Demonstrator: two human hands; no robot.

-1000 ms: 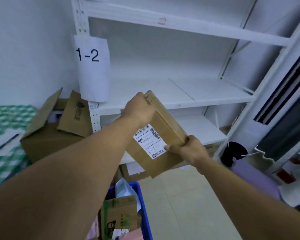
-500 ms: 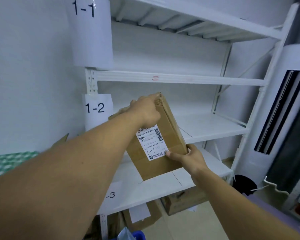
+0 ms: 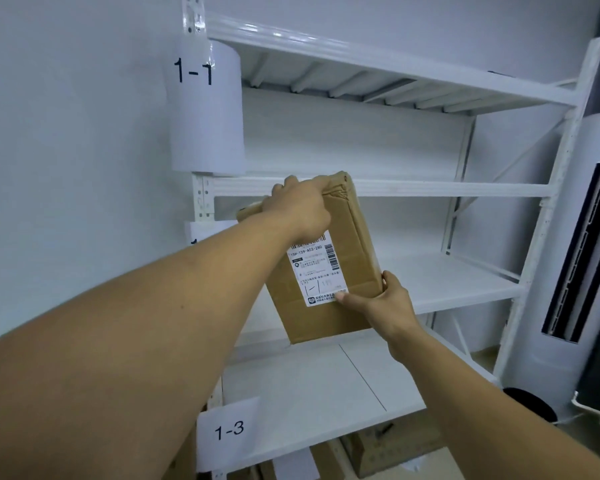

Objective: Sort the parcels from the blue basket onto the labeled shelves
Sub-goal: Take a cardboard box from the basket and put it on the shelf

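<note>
1. Aloft before a white shelving rack [image 3: 395, 187], a brown cardboard parcel [image 3: 355, 237] is held in a person's two bare hands, tilted with its top leaning right.
2. Left hand [image 3: 302, 206]: fingers curled over the parcel's upper edge, gripping it from above at the level of the rack's second crossbeam.
3. Right hand [image 3: 385, 303]: thumb pressed flat on the parcel's front face, the other fingers wrapped round its lower right edge and mostly hidden behind it.
4. A white shipping label [image 3: 317, 271] with barcodes faces the camera; the thumb tip touches its lower right corner.
5. The parcel hangs in front of the rack's middle bay, its top corner overlapping the crossbeam and its bottom edge just above the front of the lower shelf board [image 3: 309, 382]; whether it touches that board cannot be told.
6. A paper sign reading "1-1" [image 3: 205, 105] hangs on the rack's left post, above the parcel; a sign reading "1-3" [image 3: 229, 431] sits at the front left of the lower board.
7. Cardboard boxes [image 3: 388, 448] lie under the rack's lower board.
8. A tall white tower unit [image 3: 589, 271] stands just right of the rack.
</note>
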